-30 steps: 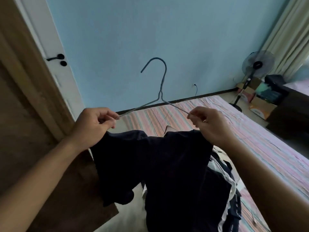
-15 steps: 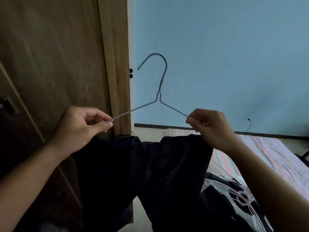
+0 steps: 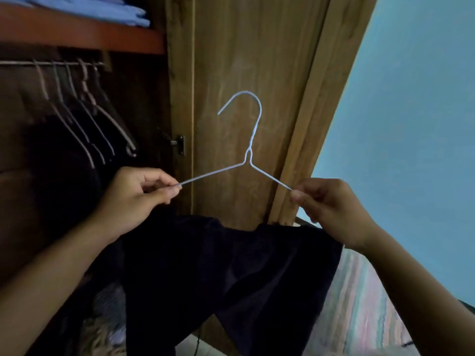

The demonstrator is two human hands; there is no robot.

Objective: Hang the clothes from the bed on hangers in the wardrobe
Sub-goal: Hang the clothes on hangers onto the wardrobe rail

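The left hand [image 3: 133, 199] is pinching the left arm of a pale wire hanger [image 3: 248, 152], its grip clamped on the wire, and the right hand [image 3: 331, 209] is pinching the right arm the same way. A dark garment [image 3: 231, 273] is draping below the hanger, in front of the open wardrobe door [image 3: 257, 60]. Other hangers [image 3: 84, 109] are hanging on the rail [image 3: 20, 63] at left, the striped bed [image 3: 365, 304] lying lower right.
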